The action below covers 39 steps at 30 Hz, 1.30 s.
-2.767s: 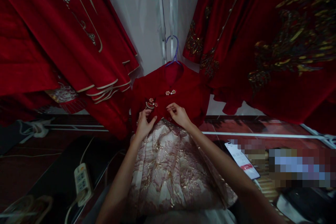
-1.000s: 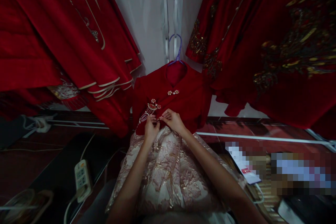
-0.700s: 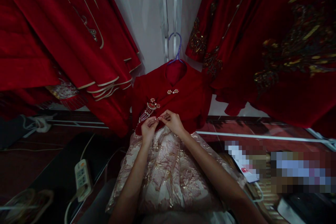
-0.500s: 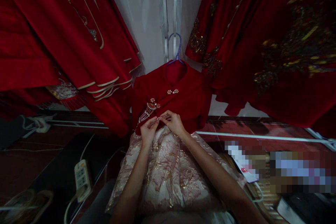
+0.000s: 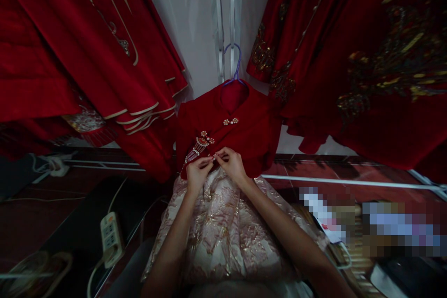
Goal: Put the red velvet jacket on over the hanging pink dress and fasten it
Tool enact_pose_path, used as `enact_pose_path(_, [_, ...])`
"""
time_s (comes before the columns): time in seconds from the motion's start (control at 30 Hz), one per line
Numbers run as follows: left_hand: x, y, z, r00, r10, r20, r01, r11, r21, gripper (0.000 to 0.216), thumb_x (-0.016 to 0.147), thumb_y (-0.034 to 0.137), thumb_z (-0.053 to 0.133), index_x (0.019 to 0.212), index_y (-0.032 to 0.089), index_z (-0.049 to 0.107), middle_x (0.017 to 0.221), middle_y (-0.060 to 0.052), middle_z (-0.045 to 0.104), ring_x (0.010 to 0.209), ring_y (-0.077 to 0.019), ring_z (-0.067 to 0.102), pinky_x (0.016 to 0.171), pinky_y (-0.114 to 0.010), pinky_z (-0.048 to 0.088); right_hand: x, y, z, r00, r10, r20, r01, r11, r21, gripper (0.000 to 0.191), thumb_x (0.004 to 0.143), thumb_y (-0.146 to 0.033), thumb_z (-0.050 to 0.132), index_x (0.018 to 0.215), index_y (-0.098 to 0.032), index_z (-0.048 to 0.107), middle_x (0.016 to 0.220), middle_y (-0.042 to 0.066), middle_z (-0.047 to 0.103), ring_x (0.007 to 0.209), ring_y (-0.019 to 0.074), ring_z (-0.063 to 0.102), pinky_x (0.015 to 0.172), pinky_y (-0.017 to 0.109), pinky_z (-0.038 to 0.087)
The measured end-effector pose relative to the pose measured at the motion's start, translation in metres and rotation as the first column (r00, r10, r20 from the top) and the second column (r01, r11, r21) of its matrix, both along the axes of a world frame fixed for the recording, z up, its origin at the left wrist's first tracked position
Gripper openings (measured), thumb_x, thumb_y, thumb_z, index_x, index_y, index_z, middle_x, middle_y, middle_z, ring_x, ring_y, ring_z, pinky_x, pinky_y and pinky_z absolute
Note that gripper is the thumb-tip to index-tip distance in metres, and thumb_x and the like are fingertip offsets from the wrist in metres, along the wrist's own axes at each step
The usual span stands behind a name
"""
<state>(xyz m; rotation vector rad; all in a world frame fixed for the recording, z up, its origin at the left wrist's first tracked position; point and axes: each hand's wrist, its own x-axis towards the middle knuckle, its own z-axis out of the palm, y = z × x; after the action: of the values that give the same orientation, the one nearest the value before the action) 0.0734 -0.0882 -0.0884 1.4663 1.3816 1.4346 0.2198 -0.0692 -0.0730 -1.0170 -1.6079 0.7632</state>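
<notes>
A red jacket (image 5: 251, 135) with a stand collar hangs from a purple hanger (image 5: 238, 63). My left hand (image 5: 197, 174) and my right hand (image 5: 232, 165) meet at its lower front, fingertips nearly touching. Both pinch a small pearl clasp (image 5: 214, 158), partly hidden by the fingers. A similar pearl clasp (image 5: 231, 121) sits fastened below the collar. To the left, a beaded fan-shaped ornament (image 5: 201, 142) with tassels is fixed on the jacket. Under the jacket spreads a pale pink and gold brocade skirt (image 5: 223, 237), beneath my forearms.
Red garments with pale piping (image 5: 122, 70) hang at left, and red garments with gold embroidery (image 5: 391, 56) at right. A power strip (image 5: 111, 237) lies on a black surface (image 5: 80, 214) at lower left. White rack bars (image 5: 349, 182) run low behind.
Both hands have shifted very slightly to the right, still pinching at the jacket's lower front. The clasp between the fingertips shows a little more clearly.
</notes>
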Motion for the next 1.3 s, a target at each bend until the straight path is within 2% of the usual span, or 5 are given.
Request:
enact_pose_path(0.13, [0.001,0.001,-0.001,0.998,-0.002,-0.057,0.004,1.000,0.027,0.020,0.073,0.025,0.065,0.091,0.016,0.067,0.090,-0.006,0.070,0.082,-0.0158,0.067,0.081,-0.032,0.056,0.007,0.002,0.004,0.998,0.046,0.041,-0.045,0.999,-0.019,0.014,0.083,-0.028,0.056,0.088,-0.018,0.065,0.085,0.003,0.068,0.073,0.0119,0.064,0.068,0.023,0.053])
enact_pose_path(0.47, [-0.001,-0.005,-0.012,0.975,0.215,0.054,-0.219,0.973,0.070,0.033,0.070,0.028,0.070,0.098,0.018,0.055,0.096,-0.005,0.060,0.081,-0.0114,0.060,0.071,-0.026,0.054,0.062,-0.002,0.003,0.996,-0.087,-0.015,0.084,0.985,-0.149,0.023,0.083,-0.037,0.055,0.093,-0.018,0.063,0.084,0.004,0.069,0.063,0.0120,0.064,0.056,0.023,0.052])
enact_pose_path(0.77, [0.009,-0.009,-0.009,0.967,0.145,-0.209,-0.115,0.982,0.149,0.020,0.084,0.035,0.057,0.096,0.020,0.062,0.097,-0.006,0.062,0.085,-0.0146,0.061,0.077,-0.029,0.052,0.027,-0.016,-0.011,0.970,0.225,-0.092,-0.237,0.957,-0.166,0.037,0.084,-0.033,0.057,0.119,-0.020,0.055,0.122,0.009,0.060,0.110,0.0165,0.059,0.090,0.033,0.051])
enact_pose_path(1.13, [0.019,-0.010,-0.002,0.953,0.235,-0.193,-0.193,0.958,0.214,0.017,0.083,0.036,0.058,0.081,0.019,0.058,0.082,-0.003,0.062,0.078,-0.0137,0.061,0.078,-0.028,0.050,0.025,-0.017,-0.018,0.957,0.249,-0.149,-0.275,0.942,-0.194,0.039,0.082,-0.031,0.060,0.119,-0.018,0.056,0.113,0.010,0.065,0.105,0.0171,0.062,0.094,0.038,0.049])
enact_pose_path(1.3, [0.017,-0.005,-0.009,0.971,0.229,-0.065,-0.217,0.963,0.158,0.030,0.078,0.038,0.064,0.100,0.019,0.057,0.087,-0.004,0.063,0.080,-0.0144,0.063,0.077,-0.029,0.052,0.023,-0.018,-0.020,0.954,0.258,-0.153,-0.283,0.943,-0.174,0.037,0.082,-0.030,0.060,0.118,-0.019,0.057,0.115,0.009,0.064,0.105,0.0169,0.062,0.094,0.038,0.049])
